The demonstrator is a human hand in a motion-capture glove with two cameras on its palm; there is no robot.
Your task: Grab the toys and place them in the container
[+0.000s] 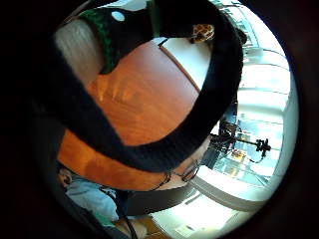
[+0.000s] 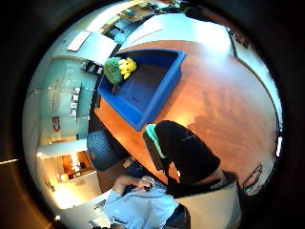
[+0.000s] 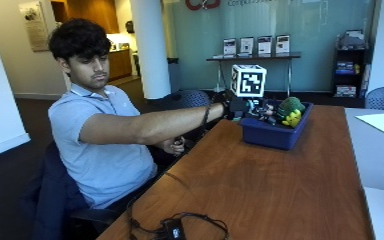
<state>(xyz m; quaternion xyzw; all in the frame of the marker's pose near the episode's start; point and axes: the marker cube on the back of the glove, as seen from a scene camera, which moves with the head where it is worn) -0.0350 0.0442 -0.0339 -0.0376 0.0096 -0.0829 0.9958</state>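
Arm stretched straight out at shoulder height, the person holds the black-gloved right hand [image 3: 240,107] over the near end of the blue rectangular plastic container [image 3: 274,134], which stands on the long brown wooden desk [image 3: 265,185]. Fingers of the hand curl round a dark plush toy with a green knitted edge [image 2: 183,155]; the thumb-side palm view shows it close against the palm and above the desk, just outside the container. One green and yellow plush toy [image 3: 290,111] already lies in the container, at its far end. That makes two toys in all and one container. One black device with tangled black cables [image 3: 174,229] sits at the desk's near edge. No writing on the toys or container can be read.
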